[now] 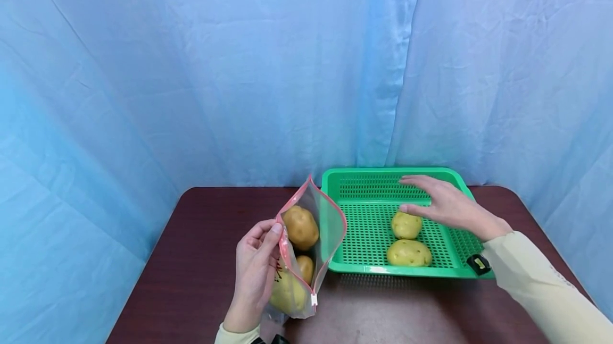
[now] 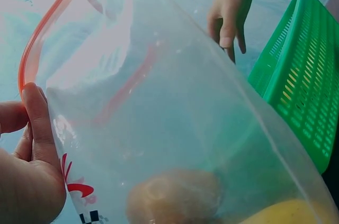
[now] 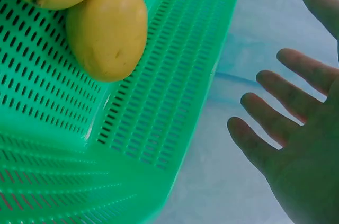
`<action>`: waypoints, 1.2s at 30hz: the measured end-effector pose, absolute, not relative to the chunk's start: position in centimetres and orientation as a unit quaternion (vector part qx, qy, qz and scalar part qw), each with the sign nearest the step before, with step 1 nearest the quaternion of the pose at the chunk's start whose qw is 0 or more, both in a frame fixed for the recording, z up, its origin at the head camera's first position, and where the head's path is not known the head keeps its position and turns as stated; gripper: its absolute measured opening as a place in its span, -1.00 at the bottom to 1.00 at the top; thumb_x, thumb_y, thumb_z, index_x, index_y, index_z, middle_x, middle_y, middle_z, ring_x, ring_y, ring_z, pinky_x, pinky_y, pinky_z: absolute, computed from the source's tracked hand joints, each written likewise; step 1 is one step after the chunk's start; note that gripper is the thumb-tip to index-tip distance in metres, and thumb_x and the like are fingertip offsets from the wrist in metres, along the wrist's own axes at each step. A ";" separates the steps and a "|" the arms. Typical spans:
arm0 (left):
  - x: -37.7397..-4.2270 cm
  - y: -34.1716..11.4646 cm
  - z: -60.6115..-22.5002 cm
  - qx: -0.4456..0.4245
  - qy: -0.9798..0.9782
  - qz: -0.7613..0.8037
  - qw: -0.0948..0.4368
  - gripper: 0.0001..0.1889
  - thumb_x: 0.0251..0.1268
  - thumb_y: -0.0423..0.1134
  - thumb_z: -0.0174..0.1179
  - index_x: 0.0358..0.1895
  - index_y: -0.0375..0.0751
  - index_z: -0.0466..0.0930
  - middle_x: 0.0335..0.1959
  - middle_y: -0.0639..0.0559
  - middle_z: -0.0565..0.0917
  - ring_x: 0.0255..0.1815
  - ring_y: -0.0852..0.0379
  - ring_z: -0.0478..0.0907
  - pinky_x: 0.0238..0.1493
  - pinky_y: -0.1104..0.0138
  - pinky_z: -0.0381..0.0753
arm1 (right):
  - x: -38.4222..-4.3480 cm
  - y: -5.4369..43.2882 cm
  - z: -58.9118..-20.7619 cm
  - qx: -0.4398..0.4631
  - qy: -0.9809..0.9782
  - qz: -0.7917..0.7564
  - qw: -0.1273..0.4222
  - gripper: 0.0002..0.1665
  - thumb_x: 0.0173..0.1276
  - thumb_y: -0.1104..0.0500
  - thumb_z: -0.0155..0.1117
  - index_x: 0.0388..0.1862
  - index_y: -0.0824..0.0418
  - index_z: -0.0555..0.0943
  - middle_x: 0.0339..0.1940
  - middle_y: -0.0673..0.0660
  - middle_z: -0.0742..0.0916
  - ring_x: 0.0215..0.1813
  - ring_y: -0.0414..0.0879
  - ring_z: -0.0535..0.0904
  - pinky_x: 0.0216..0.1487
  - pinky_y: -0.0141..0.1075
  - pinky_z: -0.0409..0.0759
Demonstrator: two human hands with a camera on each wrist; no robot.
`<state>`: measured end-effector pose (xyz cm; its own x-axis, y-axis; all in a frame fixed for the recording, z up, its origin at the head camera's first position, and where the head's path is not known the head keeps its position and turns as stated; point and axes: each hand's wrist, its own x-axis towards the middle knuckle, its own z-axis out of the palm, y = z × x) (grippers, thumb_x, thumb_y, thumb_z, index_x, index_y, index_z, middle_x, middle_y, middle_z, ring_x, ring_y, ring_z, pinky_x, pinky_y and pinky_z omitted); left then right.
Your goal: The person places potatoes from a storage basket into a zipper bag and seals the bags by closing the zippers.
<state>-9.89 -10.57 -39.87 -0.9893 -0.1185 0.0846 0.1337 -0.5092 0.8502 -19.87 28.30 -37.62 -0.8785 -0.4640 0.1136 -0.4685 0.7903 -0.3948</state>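
My left hand [image 1: 257, 264] pinches the pink-edged rim of a clear zip bag [image 1: 331, 216], whose mouth gapes wide. Inside the bag lie several potatoes, a brownish one [image 1: 300, 228] on top and a paler one [image 1: 287, 292] lower down. In the left wrist view, thumb and fingers [image 2: 41, 123] grip the bag's red zip edge. Over the green basket [image 1: 369, 268] hovers my right hand [image 1: 445, 203], fingers spread and holding nothing. Two yellow potatoes, one round [image 1: 406, 225] and one oval [image 1: 409, 253], sit in the basket beneath it.
The dark brown table [image 1: 201, 259] carries both bag and basket. A white slider [image 1: 313, 300] sits at the near end of the bag's zip. Pale blue curtains [image 1: 287, 67] hang behind the table and along its sides.
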 end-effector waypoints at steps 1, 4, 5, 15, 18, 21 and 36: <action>-9.9 -10.6 -39.9 -0.007 -0.490 -0.869 0.073 -0.88 0.49 -0.47 0.19 -0.19 -0.20 0.68 -0.41 0.09 0.67 -0.44 0.29 0.58 -0.38 0.49 0.62 | -20.0 28.4 -37.8 0.246 -0.946 0.210 0.001 -0.15 0.44 -0.25 0.35 0.49 0.25 0.44 0.46 0.29 0.52 0.46 0.31 0.39 0.30 0.30 0.43; -9.9 -10.6 -39.9 -0.006 -0.490 -0.869 0.073 -0.88 0.49 -0.47 0.19 -0.19 -0.21 0.68 -0.41 0.09 0.67 -0.43 0.29 0.58 -0.36 0.49 0.63 | -20.5 28.5 -38.4 0.247 -0.946 0.208 -0.016 -0.12 0.40 -0.27 0.38 0.49 0.23 0.45 0.47 0.28 0.51 0.48 0.31 0.36 0.32 0.31 0.41; -9.9 -10.6 -39.9 -0.006 -0.490 -0.869 0.074 -0.88 0.49 -0.47 0.19 -0.19 -0.21 0.68 -0.41 0.09 0.67 -0.43 0.29 0.58 -0.36 0.49 0.63 | -20.6 28.5 -38.6 0.247 -0.946 0.208 -0.022 -0.11 0.39 -0.27 0.39 0.49 0.23 0.45 0.48 0.28 0.50 0.49 0.32 0.35 0.32 0.31 0.40; -9.8 -10.7 -40.0 -0.011 -0.492 -0.867 0.076 -0.90 0.49 -0.46 0.19 -0.19 -0.22 0.67 -0.43 0.09 0.67 -0.46 0.29 0.57 -0.40 0.50 0.61 | -22.1 29.0 -40.3 0.248 -0.941 0.216 -0.080 -0.07 0.37 -0.28 0.41 0.52 0.22 0.42 0.51 0.32 0.46 0.51 0.37 0.29 0.33 0.35 0.36; -9.8 -10.7 -40.0 -0.012 -0.492 -0.867 0.075 -0.91 0.49 -0.46 0.20 -0.19 -0.23 0.67 -0.42 0.09 0.67 -0.46 0.29 0.57 -0.40 0.50 0.61 | -22.4 29.1 -40.8 0.240 -0.939 0.224 -0.105 -0.03 0.35 -0.30 0.42 0.53 0.23 0.40 0.52 0.34 0.44 0.52 0.38 0.28 0.32 0.36 0.37; -9.8 -10.7 -40.1 -0.012 -0.492 -0.867 0.075 -0.91 0.49 -0.46 0.20 -0.19 -0.23 0.67 -0.42 0.08 0.67 -0.46 0.29 0.58 -0.39 0.50 0.61 | -22.7 29.1 -41.3 0.232 -0.936 0.230 -0.130 -0.02 0.34 -0.30 0.42 0.54 0.22 0.39 0.52 0.35 0.43 0.51 0.39 0.27 0.31 0.35 0.38; -9.8 -10.9 -40.2 -0.021 -0.494 -0.866 0.082 -0.89 0.49 -0.46 0.20 -0.20 -0.21 0.68 -0.42 0.09 0.68 -0.45 0.31 0.58 -0.39 0.51 0.61 | -23.9 29.2 -42.9 0.239 -0.931 0.213 -0.177 -0.01 0.32 -0.25 0.47 0.53 0.28 0.39 0.48 0.43 0.44 0.46 0.45 0.31 0.26 0.34 0.43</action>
